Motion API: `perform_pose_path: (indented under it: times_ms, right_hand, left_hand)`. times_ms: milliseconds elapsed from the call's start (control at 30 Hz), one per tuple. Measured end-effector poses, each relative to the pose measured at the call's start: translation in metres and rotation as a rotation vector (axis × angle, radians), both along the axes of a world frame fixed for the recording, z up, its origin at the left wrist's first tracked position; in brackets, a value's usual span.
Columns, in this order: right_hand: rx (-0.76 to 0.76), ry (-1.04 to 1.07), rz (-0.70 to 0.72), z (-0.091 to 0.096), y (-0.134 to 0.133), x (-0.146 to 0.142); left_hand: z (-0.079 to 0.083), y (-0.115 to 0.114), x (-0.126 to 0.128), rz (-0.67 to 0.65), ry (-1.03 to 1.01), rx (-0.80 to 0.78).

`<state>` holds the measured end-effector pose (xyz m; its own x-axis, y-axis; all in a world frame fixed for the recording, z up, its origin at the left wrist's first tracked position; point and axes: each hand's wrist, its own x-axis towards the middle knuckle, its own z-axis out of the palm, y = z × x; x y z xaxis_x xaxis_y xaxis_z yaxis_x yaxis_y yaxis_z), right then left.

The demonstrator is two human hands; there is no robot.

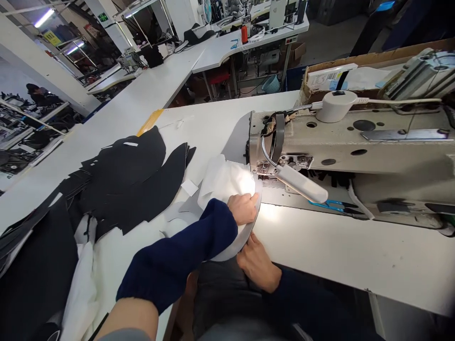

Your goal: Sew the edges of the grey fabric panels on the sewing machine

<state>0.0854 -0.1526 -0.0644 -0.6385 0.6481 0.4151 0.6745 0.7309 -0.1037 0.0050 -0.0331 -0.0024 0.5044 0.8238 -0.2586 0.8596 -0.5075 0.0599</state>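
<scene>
A white and grey fabric piece (224,180) lies under the needle area of the sewing machine (337,147), its curved edge hanging toward my lap. My left hand (243,208) presses on this fabric close to the presser foot, fingers bent and pointing at the needle. Nearer to me, my right hand (259,263) pinches the fabric's grey edge between thumb and fingers at the table's front. A small lamp (302,183) on a bendable neck lights the sewing spot. The needle itself is too small to make out.
Stacked dark fabric pieces (128,180) cover the left of the white table (337,251). Blue-handled scissors (334,204) rest under the machine arm. Behind the machine stands a cardboard box (369,59). More sewing tables and a red thread cone (244,34) are farther back.
</scene>
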Motion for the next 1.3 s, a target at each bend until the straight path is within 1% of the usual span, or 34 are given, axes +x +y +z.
perform_pose_path:
  times_ms: [67, 133, 200, 267, 367, 467, 533, 633, 733, 933, 1067, 1167, 1300]
  right_hand:
    - [-0.013, -0.017, -0.011, -0.002, -0.007, -0.006]
    - [-0.036, -0.053, 0.009, -0.004, -0.020, -0.016]
    - [-0.035, -0.079, 0.036, -0.009, -0.033, -0.025]
    - [-0.022, -0.086, 0.038, -0.014, -0.041, -0.030]
    - [-0.020, -0.080, 0.034, -0.019, -0.043, -0.033]
    - [-0.036, -0.047, 0.027, -0.019, -0.041, -0.034]
    - [-0.043, -0.012, 0.004, -0.018, -0.039, -0.035]
    - [-0.037, 0.010, -0.002, -0.016, -0.037, -0.035]
    - [-0.022, -0.008, -0.005, -0.015, -0.032, -0.032]
    - [-0.004, 0.035, -0.046, -0.016, -0.014, -0.025]
    - [0.010, 0.024, -0.064, -0.009, -0.004, -0.019]
    - [0.009, -0.047, -0.071, 0.003, 0.004, -0.019]
    - [-0.040, -0.222, -0.090, 0.013, 0.011, -0.027]
  left_hand:
    - [-0.001, 0.009, 0.003, 0.019, -0.008, 0.000]
    - [-0.001, 0.016, 0.005, 0.042, -0.011, 0.006]
    - [0.003, 0.014, 0.003, 0.060, -0.008, 0.014]
    - [0.010, 0.002, -0.003, 0.041, -0.001, 0.010]
    - [0.017, -0.026, -0.013, 0.010, 0.045, -0.021]
    - [0.016, -0.044, -0.019, 0.026, 0.109, -0.054]
    - [0.011, -0.045, -0.019, 0.002, 0.124, -0.058]
    - [0.003, -0.036, -0.015, -0.043, 0.126, -0.045]
    - [0.000, -0.022, -0.012, -0.067, 0.117, -0.026]
    - [-0.001, 0.000, -0.005, -0.068, 0.088, 0.025]
    - [0.000, 0.014, 0.001, -0.061, 0.070, 0.014]
    - [0.001, 0.027, 0.005, -0.043, 0.052, 0.010]
    - [0.005, 0.042, 0.012, -0.021, 0.044, 0.011]
